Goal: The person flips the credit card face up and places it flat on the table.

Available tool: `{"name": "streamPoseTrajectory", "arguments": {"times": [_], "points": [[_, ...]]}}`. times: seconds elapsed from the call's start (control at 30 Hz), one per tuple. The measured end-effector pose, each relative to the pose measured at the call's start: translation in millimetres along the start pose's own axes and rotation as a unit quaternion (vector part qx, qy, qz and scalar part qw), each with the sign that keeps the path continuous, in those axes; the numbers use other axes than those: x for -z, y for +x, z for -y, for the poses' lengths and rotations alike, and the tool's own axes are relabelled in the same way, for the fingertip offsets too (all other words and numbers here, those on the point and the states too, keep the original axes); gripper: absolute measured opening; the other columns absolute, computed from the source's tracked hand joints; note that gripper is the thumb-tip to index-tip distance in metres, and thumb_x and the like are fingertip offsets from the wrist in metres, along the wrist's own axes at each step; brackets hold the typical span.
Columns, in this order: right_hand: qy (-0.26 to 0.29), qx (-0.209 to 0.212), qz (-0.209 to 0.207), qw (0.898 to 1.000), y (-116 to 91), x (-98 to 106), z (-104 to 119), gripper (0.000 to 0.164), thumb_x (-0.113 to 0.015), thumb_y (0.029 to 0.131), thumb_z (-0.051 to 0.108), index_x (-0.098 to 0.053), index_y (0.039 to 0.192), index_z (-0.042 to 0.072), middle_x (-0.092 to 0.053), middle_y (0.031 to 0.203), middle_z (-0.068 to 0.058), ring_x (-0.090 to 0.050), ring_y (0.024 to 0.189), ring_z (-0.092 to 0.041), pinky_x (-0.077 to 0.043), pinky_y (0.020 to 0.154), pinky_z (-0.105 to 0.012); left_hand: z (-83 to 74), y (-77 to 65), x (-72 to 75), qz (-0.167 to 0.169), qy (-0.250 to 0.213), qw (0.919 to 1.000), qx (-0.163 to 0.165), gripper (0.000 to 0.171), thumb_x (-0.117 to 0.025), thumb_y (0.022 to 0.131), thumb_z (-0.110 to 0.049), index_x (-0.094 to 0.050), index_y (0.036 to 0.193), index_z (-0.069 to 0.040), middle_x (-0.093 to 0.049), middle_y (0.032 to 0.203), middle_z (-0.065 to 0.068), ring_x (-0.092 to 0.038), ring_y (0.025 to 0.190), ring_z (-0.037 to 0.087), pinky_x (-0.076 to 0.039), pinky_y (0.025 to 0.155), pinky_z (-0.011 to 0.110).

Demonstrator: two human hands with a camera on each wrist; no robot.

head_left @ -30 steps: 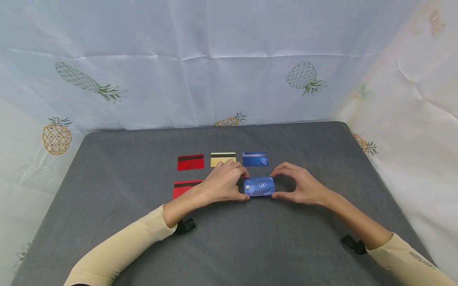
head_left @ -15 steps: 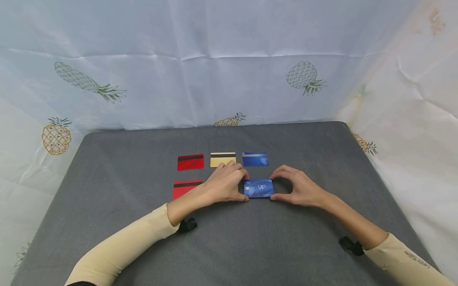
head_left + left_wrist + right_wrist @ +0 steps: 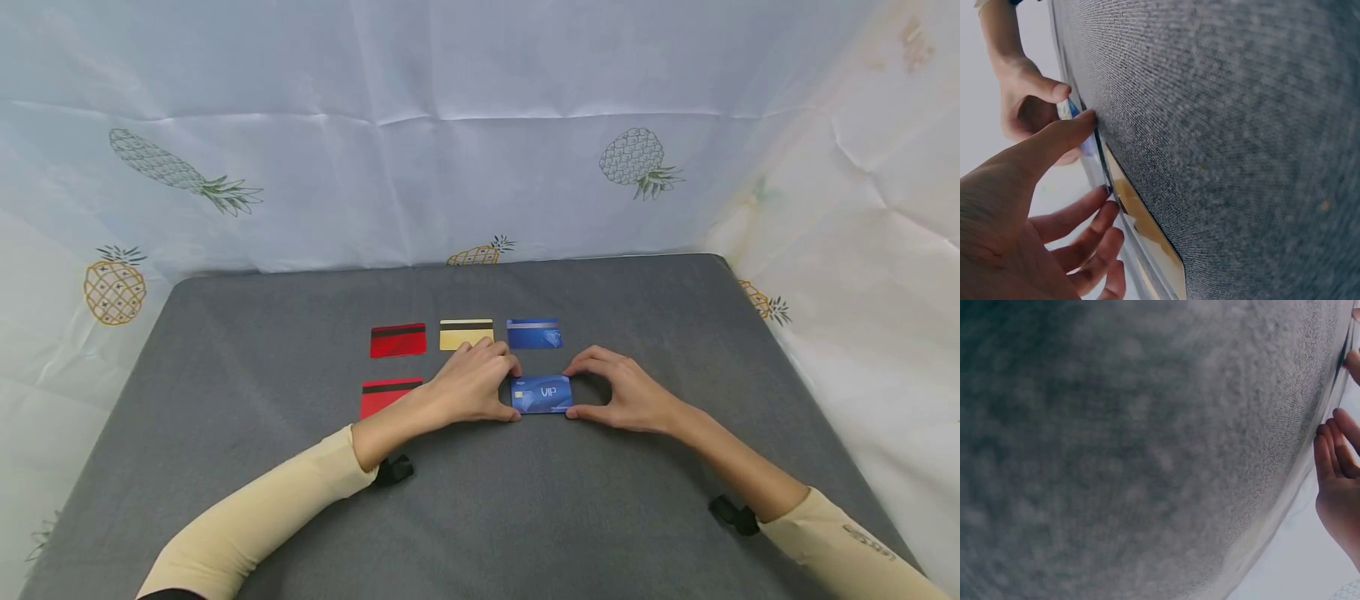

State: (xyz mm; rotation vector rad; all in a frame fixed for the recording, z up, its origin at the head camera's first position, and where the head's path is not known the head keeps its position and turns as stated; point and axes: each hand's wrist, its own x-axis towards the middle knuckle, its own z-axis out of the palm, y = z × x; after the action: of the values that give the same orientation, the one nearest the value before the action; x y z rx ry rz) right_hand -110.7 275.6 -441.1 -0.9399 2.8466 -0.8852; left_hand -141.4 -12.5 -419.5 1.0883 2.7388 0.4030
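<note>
A blue VIP card (image 3: 541,395) lies face up at the near right of the card rows in the head view. My left hand (image 3: 474,385) holds its left end, thumb at the near corner and index finger at the far one. At the card's right end, my right hand (image 3: 628,392) pinches it the same way. Beneath my left hand a gold card (image 3: 1147,231) shows in the left wrist view, mostly covered in the head view. In the right wrist view only part of my right hand (image 3: 1341,481) appears, at the right edge.
Behind the hands lie a red card (image 3: 398,341), a yellow card (image 3: 466,333) and another blue card (image 3: 535,334), stripe sides up. A second red card (image 3: 389,397) is partly behind my left forearm. All rest on a grey cloth-covered table (image 3: 480,517), with a pineapple-print curtain (image 3: 420,183) behind.
The VIP card has shifted slightly toward me and to the left, my right hand moving with it. In the last half second hardly anything has moved.
</note>
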Motion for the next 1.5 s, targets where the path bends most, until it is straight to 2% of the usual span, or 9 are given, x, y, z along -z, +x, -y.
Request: {"name": "streamPoseTrajectory", "arguments": {"times": [0.3, 0.53, 0.73, 0.97, 1.2, 1.5], "points": [[-0.002, 0.003, 0.003, 1.000, 1, 0, 1, 0.049, -0.096, 0.082, 0.029, -0.077, 0.123, 0.011, -0.071, 0.123, -0.001, -0.071, 0.116, -0.020, -0.058, 0.101, -0.051, 1.5, -0.8, -1.9, 0.000, -0.009, 1.0000, 0.001, 0.055, -0.094, 0.081, -0.048, -0.078, 0.122, -0.015, -0.071, 0.116, 0.001, -0.058, 0.104, 0.020, -0.046, 0.085, 0.039], [-0.005, -0.001, 0.005, 1.000, 2, 0, 1, 0.050, -0.096, 0.082, 0.030, -0.077, 0.124, 0.010, -0.071, 0.124, -0.001, -0.071, 0.117, -0.020, -0.058, 0.102, -0.051, 4.4, -5.5, -0.4, 0.001, -0.016, 0.9999, -0.002, 0.063, -0.093, 0.083, -0.049, -0.075, 0.133, -0.016, -0.072, 0.128, 0.002, -0.060, 0.113, 0.022, -0.049, 0.092, 0.042], [0.000, 0.000, 0.004, 1.000, 7, 0, 5, 0.052, -0.097, 0.082, 0.030, -0.077, 0.125, 0.011, -0.071, 0.125, 0.000, -0.070, 0.117, -0.019, -0.058, 0.103, -0.051, 9.9, -13.2, 4.9, 0.001, -0.042, 0.9991, 0.003, 0.065, -0.092, 0.083, -0.048, -0.073, 0.136, -0.015, -0.072, 0.132, 0.003, -0.059, 0.116, 0.022, -0.050, 0.094, 0.043], [0.010, -0.006, 0.018, 1.000, 16, -3, 10, 0.053, -0.095, 0.084, 0.033, -0.075, 0.129, 0.012, -0.071, 0.129, 0.000, -0.069, 0.120, -0.019, -0.058, 0.105, -0.052, 19.4, -21.5, 8.7, 0.001, -0.058, 0.9982, 0.017, 0.062, -0.092, 0.083, -0.046, -0.073, 0.136, -0.018, -0.072, 0.133, 0.002, -0.059, 0.115, 0.023, -0.051, 0.091, 0.042], [0.017, -0.010, 0.032, 0.999, 26, -7, 17, 0.055, -0.094, 0.085, 0.035, -0.074, 0.131, 0.013, -0.071, 0.131, 0.000, -0.067, 0.119, -0.018, -0.059, 0.104, -0.051, 27.3, -31.6, 17.0, -0.004, -0.081, 0.9965, 0.020, 0.062, -0.092, 0.083, -0.043, -0.074, 0.134, -0.014, -0.073, 0.132, 0.005, -0.063, 0.121, 0.026, -0.054, 0.097, 0.047], [0.040, -0.011, 0.056, 0.998, 41, -14, 29, 0.056, -0.091, 0.087, 0.038, -0.073, 0.134, 0.014, -0.070, 0.133, -0.002, -0.066, 0.122, -0.022, -0.057, 0.108, -0.055, 39.0, -45.9, 24.9, -0.004, -0.077, 0.9962, 0.040, 0.063, -0.093, 0.081, -0.044, -0.074, 0.134, -0.014, -0.074, 0.131, 0.005, -0.062, 0.122, 0.024, -0.053, 0.097, 0.047]]}}
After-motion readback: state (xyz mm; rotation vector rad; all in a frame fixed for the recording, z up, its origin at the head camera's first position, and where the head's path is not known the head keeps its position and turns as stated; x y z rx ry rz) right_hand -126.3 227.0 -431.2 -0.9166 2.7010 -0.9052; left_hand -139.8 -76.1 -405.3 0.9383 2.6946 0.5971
